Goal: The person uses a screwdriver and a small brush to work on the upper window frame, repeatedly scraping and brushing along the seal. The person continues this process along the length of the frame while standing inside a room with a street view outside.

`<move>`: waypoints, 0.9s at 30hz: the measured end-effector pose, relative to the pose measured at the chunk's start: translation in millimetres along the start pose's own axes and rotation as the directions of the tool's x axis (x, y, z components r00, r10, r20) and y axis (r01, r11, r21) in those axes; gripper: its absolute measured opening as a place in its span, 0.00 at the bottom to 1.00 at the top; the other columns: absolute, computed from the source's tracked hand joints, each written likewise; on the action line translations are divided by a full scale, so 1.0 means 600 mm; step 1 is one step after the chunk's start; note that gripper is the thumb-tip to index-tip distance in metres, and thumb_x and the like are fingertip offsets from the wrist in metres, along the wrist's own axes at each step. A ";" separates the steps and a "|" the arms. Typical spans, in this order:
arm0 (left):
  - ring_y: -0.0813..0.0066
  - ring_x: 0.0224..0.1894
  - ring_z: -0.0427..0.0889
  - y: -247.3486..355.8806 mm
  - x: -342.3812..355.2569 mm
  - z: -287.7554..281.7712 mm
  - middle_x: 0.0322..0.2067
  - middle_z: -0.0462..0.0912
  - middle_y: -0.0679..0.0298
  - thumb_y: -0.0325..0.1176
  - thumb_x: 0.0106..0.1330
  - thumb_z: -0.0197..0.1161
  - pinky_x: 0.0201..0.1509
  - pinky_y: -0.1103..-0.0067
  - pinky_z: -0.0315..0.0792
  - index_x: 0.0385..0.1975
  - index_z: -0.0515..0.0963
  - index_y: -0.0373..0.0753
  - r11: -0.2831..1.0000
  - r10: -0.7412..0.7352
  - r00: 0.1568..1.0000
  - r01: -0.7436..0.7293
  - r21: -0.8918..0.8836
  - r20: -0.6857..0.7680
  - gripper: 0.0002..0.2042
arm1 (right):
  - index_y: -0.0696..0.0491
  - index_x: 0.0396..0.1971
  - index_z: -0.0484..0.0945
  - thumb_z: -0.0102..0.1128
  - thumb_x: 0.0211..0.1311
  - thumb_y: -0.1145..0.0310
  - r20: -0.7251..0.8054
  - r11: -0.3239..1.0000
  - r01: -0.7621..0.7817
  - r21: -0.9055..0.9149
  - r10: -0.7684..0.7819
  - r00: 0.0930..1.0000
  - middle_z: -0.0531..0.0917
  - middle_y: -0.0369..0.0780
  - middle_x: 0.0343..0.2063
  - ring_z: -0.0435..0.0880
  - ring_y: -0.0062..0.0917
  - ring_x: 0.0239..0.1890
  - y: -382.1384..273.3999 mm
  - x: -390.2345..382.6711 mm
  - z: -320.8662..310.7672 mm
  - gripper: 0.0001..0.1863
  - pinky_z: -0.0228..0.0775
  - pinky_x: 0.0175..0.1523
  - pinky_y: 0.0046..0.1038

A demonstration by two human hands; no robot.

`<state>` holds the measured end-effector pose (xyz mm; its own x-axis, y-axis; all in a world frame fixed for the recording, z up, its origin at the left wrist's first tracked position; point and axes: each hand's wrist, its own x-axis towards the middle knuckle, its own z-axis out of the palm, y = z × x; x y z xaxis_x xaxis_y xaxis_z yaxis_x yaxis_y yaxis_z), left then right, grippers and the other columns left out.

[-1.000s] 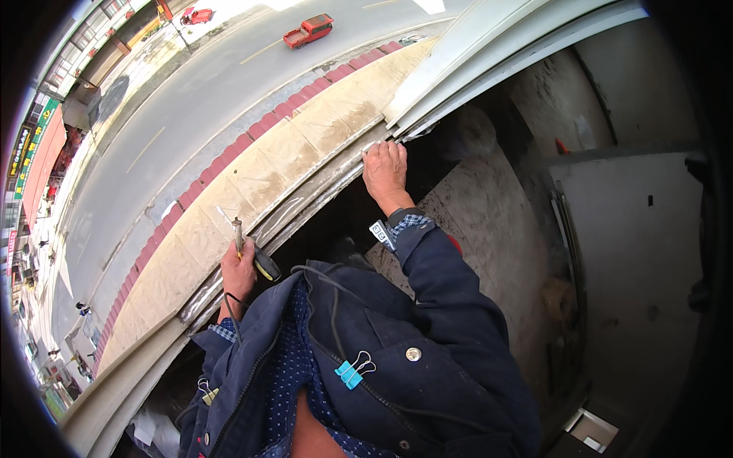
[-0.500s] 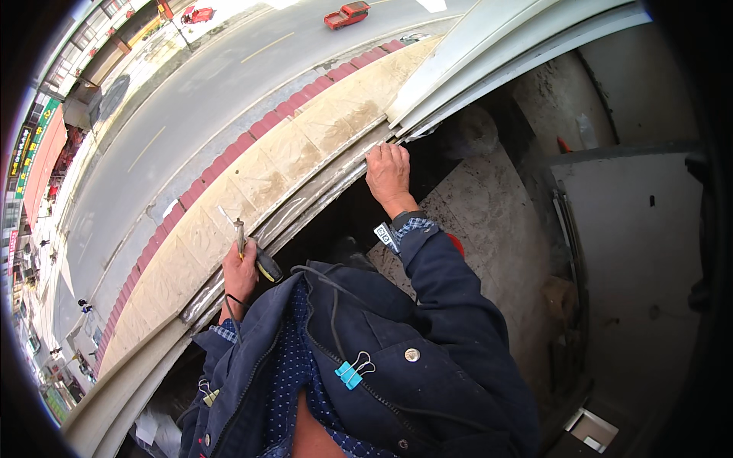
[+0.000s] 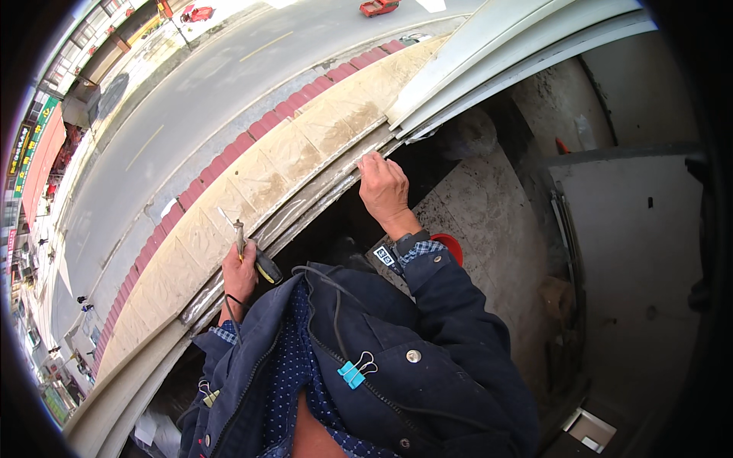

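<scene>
My left hand [image 3: 240, 267] holds upright a slim metal tool [image 3: 238, 228] with a pale tip, along with a black-and-yellow handled tool [image 3: 266, 266]. It is beside the weathered metal window track [image 3: 287, 217]. My right hand [image 3: 384, 191] has its fingers curled at the inner edge of the track, farther up; what is between the fingertips is hidden. Above it stand white sliding-window frames [image 3: 450, 57]. A beige tiled ledge [image 3: 229, 198] runs along the outer side of the track.
Far below outside are a road [image 3: 160, 122], a red truck [image 3: 379, 7] and red edging [image 3: 229, 151]. Inside, a dark drop shows a tiled floor [image 3: 489, 214], a red bucket [image 3: 448, 246] and grey walls [image 3: 626, 244]. My navy jacket fills the lower middle.
My right hand has shifted slightly toward me and left along the track, its fingers more curled. My left hand has hardly moved. The red truck on the road has moved right.
</scene>
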<state>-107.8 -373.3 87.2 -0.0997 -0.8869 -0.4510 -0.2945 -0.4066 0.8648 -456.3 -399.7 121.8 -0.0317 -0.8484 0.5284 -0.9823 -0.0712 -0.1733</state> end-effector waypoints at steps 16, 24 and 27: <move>0.83 0.13 0.69 -0.004 0.003 -0.001 0.16 0.71 0.71 0.42 0.76 0.59 0.16 0.80 0.63 0.39 0.76 0.37 1.000 0.006 1.000 -0.006 -0.002 0.003 0.13 | 0.60 0.40 0.80 0.59 0.68 0.71 0.130 0.986 -0.073 0.148 0.054 0.990 0.86 0.49 0.42 0.85 0.42 0.47 0.019 -0.015 0.022 0.08 0.72 0.62 0.42; 0.82 0.13 0.69 -0.006 0.004 0.001 0.17 0.71 0.71 0.42 0.76 0.59 0.16 0.79 0.63 0.38 0.76 0.37 1.000 -0.005 1.000 0.005 0.012 -0.003 0.13 | 0.60 0.40 0.79 0.61 0.66 0.70 0.023 0.996 -0.076 0.045 0.075 0.997 0.86 0.48 0.41 0.85 0.42 0.45 0.039 -0.008 0.023 0.09 0.72 0.60 0.43; 0.82 0.14 0.70 -0.001 0.004 0.000 0.17 0.71 0.70 0.41 0.76 0.59 0.17 0.79 0.63 0.39 0.76 0.37 1.000 -0.016 1.000 0.016 0.014 -0.006 0.13 | 0.60 0.38 0.80 0.59 0.67 0.70 0.034 0.996 -0.088 -0.012 0.088 0.996 0.85 0.49 0.42 0.84 0.43 0.46 0.062 -0.007 0.037 0.08 0.72 0.60 0.42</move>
<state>-108.1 -374.9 85.7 -0.0893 -0.8815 -0.4636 -0.3094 -0.4179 0.8542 -488.9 -410.4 94.6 -0.1117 -0.8688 0.4824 -0.9778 0.0095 -0.2093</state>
